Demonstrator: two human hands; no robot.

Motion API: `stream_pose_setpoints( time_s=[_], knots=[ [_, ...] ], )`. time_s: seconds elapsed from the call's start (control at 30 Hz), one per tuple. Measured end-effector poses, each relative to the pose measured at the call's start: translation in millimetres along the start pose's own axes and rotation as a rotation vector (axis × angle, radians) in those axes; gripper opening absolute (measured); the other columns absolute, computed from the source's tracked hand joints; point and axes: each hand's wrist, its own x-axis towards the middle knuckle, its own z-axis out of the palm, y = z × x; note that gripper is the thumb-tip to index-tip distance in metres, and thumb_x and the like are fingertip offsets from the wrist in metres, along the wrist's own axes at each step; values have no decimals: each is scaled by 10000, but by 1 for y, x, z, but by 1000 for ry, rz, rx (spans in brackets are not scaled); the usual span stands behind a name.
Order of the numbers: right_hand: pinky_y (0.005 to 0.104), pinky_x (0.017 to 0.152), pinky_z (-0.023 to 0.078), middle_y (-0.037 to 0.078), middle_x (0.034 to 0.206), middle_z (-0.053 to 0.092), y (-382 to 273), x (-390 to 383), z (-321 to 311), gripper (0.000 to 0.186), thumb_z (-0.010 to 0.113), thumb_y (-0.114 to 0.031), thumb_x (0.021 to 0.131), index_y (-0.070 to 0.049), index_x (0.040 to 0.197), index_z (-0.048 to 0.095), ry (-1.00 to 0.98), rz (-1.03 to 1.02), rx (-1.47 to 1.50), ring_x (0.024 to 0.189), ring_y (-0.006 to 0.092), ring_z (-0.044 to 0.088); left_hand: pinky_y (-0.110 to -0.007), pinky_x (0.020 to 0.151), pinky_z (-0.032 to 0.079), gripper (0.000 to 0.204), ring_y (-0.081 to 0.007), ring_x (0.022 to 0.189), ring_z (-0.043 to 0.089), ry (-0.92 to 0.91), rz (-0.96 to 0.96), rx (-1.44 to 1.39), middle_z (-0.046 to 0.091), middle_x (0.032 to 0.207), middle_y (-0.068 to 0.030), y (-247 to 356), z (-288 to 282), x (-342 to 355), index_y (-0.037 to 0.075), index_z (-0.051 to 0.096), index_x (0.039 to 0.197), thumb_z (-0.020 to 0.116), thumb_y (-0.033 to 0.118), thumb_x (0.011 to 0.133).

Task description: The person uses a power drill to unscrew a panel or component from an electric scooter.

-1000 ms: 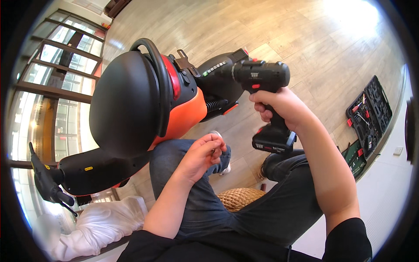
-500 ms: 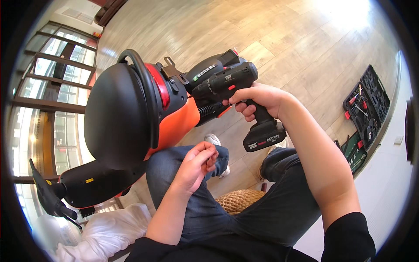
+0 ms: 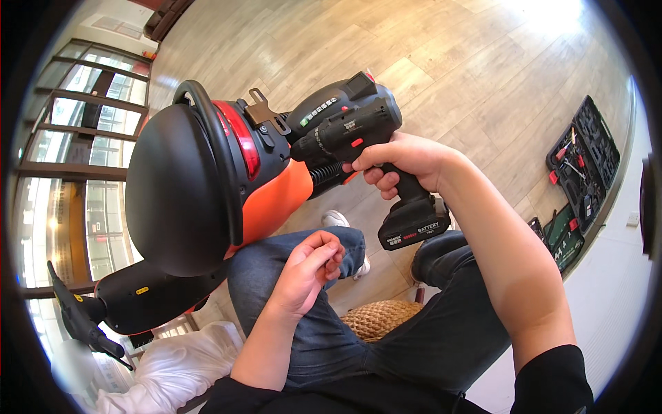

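My right hand point(image 3: 403, 162) grips a black cordless drill point(image 3: 352, 131) by its handle, with the index finger near the trigger. The drill's chuck points left at the black rear panel of an orange and black scooter point(image 3: 276, 200), below a metal bracket point(image 3: 267, 114) and beside the red tail light point(image 3: 238, 138). Whether its tip touches the panel, I cannot tell. My left hand point(image 3: 310, 269) is closed above my left thigh, thumb pressed to the curled fingers; what is inside, if anything, is hidden.
At the right lies an opened black tool case point(image 3: 586, 165) with several tools, beside a green case point(image 3: 564, 238). A woven stool point(image 3: 379, 317) shows between my legs. White plastic sheeting point(image 3: 183, 366) lies at the lower left, under the scooter's handlebar point(image 3: 83, 314).
The whole view has shifted slightly, with scooter and drill both a little farther left. Both hands keep their grip, and the drill stays at the same rear panel.
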Motion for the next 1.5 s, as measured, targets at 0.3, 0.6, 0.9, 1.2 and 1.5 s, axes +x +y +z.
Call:
stream_pose_setpoints(
  time_s=[0.3, 0.6, 0.9, 1.2, 1.5],
  knots=[
    [236, 483, 373, -27, 712, 505, 4, 4, -1, 277, 711, -137, 895, 25, 1103, 624, 9, -21, -5, 504, 21, 418, -260, 669, 407, 81, -92, 792, 507, -16, 2, -7, 594, 910, -26, -1, -2, 0, 70, 584, 1006, 592, 150, 1009],
    [237, 495, 379, -27, 706, 507, -1, -1, 2, 284, 706, -138, 893, 26, 1110, 625, 7, -2, -14, 499, 22, 417, -259, 684, 413, 78, -100, 808, 520, -28, 15, -4, 598, 920, -32, -1, -1, 0, 62, 583, 1006, 582, 140, 1010],
    [241, 497, 391, -14, 712, 531, -9, -4, 3, 270, 712, -144, 901, 32, 1093, 642, 30, 21, -21, 498, 27, 430, -258, 701, 424, 83, -92, 814, 529, -27, 21, 25, 613, 935, -30, -2, 0, -2, 64, 592, 1016, 593, 147, 1016],
    [230, 498, 378, -37, 693, 516, -6, 1, -4, 251, 695, -134, 918, 25, 1107, 652, 8, 45, 37, 503, 16, 424, -257, 702, 425, 92, -88, 818, 533, -41, 31, 19, 613, 933, -29, -2, -1, -4, 59, 597, 1028, 600, 151, 1016],
    [229, 495, 381, -38, 695, 516, -7, -1, 3, 251, 699, -141, 917, 21, 1102, 648, 36, 30, -14, 503, 17, 423, -254, 692, 421, 95, -86, 790, 517, -39, 33, 29, 602, 922, -31, -2, -2, -3, 54, 596, 1011, 588, 148, 1018]
  ],
)
